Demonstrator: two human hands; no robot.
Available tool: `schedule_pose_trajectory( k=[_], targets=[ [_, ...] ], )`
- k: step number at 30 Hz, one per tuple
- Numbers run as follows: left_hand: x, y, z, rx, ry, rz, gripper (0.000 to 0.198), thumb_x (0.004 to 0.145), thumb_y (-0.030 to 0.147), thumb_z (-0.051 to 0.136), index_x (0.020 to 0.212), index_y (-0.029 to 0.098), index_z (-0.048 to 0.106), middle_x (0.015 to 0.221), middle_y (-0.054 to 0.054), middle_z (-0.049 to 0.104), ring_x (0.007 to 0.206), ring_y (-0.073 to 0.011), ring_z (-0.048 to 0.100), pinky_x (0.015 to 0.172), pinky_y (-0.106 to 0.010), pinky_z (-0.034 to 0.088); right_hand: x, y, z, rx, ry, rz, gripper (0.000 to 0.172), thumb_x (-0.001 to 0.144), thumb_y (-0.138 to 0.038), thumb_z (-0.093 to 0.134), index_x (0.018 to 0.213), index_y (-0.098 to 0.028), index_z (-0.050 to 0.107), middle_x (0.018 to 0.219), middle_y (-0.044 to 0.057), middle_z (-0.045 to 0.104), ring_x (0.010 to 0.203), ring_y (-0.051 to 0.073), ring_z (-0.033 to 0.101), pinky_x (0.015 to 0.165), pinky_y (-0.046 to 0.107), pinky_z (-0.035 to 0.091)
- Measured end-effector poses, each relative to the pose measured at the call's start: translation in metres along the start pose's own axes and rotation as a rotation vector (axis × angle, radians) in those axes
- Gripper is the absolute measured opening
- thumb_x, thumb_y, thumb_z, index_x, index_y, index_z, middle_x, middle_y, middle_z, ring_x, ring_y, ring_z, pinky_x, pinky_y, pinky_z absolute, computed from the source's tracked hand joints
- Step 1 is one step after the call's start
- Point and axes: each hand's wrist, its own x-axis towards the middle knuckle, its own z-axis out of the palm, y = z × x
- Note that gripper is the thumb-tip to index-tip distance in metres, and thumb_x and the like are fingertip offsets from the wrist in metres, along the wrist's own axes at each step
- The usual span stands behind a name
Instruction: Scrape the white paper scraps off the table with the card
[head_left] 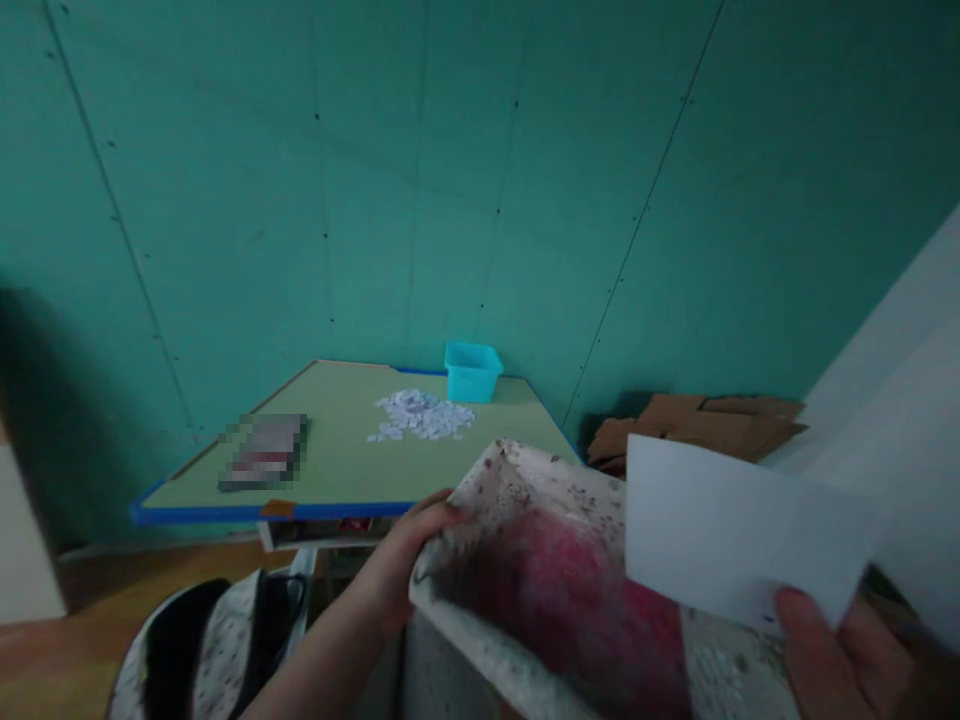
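Observation:
My left hand (412, 550) is closed around the left edge of a white, dark-speckled container (517, 480) with a pink-red patch inside. Whether it is a box or a stiff bag, I cannot tell. On the right, my right hand (832, 650) pinches a blank white sheet of paper (735, 530) between thumb and fingers, over the container's right side. The lower part of the container runs out of view. Beyond it, a heap of small white paper pieces (424, 415) lies on a pale green table (337, 470).
A turquoise plastic bin (474, 378) stands at the table's back edge. At the table's left lies a blurred flat item (266, 450). Flattened cardboard (690, 420) leans by the green wall (405, 200). A black and white striped object (225, 640) sits at lower left.

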Motion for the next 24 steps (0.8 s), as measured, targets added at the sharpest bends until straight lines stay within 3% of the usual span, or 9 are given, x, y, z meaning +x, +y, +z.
schedule_pose_trajectory(
  k=[2, 6, 9, 12, 14, 19, 24],
  targets=[
    [0.030, 0.010, 0.001, 0.033, -0.010, 0.092, 0.015, 0.063, 0.021, 0.059, 0.076, 0.020, 0.066, 0.066, 0.000, 0.064, 0.066, -0.0167, 0.059, 0.060, -0.024, 0.045, 0.020, 0.005, 0.013, -0.053, 0.059, 0.041, 0.014, 0.079, -0.035, 0.051, 0.080, -0.023, 0.059, 0.069, 0.006, 0.061, 0.057, 0.021, 0.056, 0.051, 0.033, 0.043],
    [0.091, 0.039, -0.006, 0.078, 0.071, 0.219, 0.016, 0.064, 0.025, 0.059, 0.079, 0.021, 0.062, 0.090, -0.002, 0.063, 0.091, -0.0224, 0.057, 0.077, -0.030, 0.044, 0.066, 0.031, 0.053, -0.173, 0.051, -0.181, 0.020, 0.081, -0.034, 0.048, 0.075, -0.018, 0.057, 0.056, 0.004, 0.056, 0.048, 0.015, 0.051, 0.043, 0.026, 0.035],
    [0.142, 0.064, -0.020, 0.089, 0.187, 0.165, 0.015, 0.076, 0.025, 0.048, 0.084, 0.018, 0.058, 0.090, -0.006, 0.059, 0.084, -0.0223, 0.059, 0.072, -0.036, 0.046, 0.097, 0.059, 0.095, -0.262, 0.052, -0.188, 0.032, 0.082, -0.038, 0.043, 0.056, -0.020, 0.044, 0.046, 0.001, 0.047, 0.044, 0.013, 0.046, 0.044, 0.025, 0.034],
    [0.190, 0.087, -0.037, 0.135, 0.324, 0.125, 0.017, 0.083, 0.029, 0.045, 0.090, 0.017, 0.054, 0.092, -0.005, 0.055, 0.075, -0.0182, 0.056, 0.065, -0.037, 0.047, 0.122, 0.084, 0.142, -0.327, -0.002, -0.099, 0.037, 0.083, -0.043, 0.034, 0.055, -0.020, 0.041, 0.048, 0.002, 0.048, 0.048, 0.014, 0.047, 0.047, 0.025, 0.034],
    [0.216, 0.100, -0.046, 0.195, 0.404, 0.127, 0.021, 0.083, 0.032, 0.048, 0.096, 0.018, 0.054, 0.102, -0.006, 0.055, 0.080, -0.0186, 0.055, 0.066, -0.037, 0.048, 0.136, 0.096, 0.172, -0.349, -0.022, -0.068, 0.037, 0.084, -0.042, 0.032, 0.056, -0.020, 0.042, 0.048, 0.002, 0.048, 0.048, 0.014, 0.046, 0.047, 0.025, 0.033],
    [0.262, 0.118, -0.060, 0.381, 0.532, 0.112, 0.028, 0.080, 0.032, 0.055, 0.105, 0.019, 0.054, 0.120, -0.008, 0.050, 0.100, -0.0252, 0.051, 0.079, -0.046, 0.046, 0.160, 0.115, 0.232, -0.419, -0.114, -0.005, 0.036, 0.085, -0.038, 0.033, 0.065, -0.016, 0.051, 0.054, 0.006, 0.053, 0.055, 0.015, 0.049, 0.054, 0.026, 0.032],
    [0.296, 0.119, -0.068, 0.476, 0.579, 0.051, 0.038, 0.079, 0.035, 0.056, 0.114, 0.021, 0.049, 0.127, -0.009, 0.046, 0.108, -0.0287, 0.048, 0.085, -0.051, 0.043, 0.164, 0.125, 0.261, -0.496, -0.175, 0.083, 0.038, 0.087, -0.036, 0.030, 0.073, -0.013, 0.056, 0.058, 0.007, 0.056, 0.056, 0.015, 0.050, 0.057, 0.026, 0.030]
  ],
)
